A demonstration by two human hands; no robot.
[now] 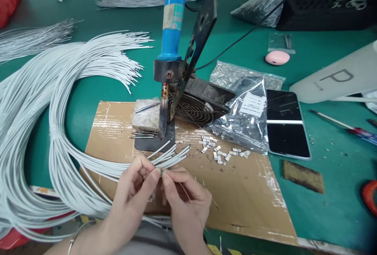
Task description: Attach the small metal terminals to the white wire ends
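My left hand (136,186) is closed on the ends of several thin white wires (169,156), which fan out toward a soldering iron. My right hand (184,194) pinches something small against those wire ends, fingertip to fingertip with the left; a thin strand of solder wire (191,202) trails down across it. The blue-handled soldering iron (172,23) stands tip down in a black metal stand (200,39) just beyond my fingers. Several small white parts (219,151) lie loose on the cardboard sheet (250,192) to the right.
A big looped bundle of white wires (44,109) fills the left of the green table. Behind the iron are a small fan (196,107), foil bags of parts (250,113), a dark phone (287,123), a pink object (277,57) and a screwdriver (347,128).
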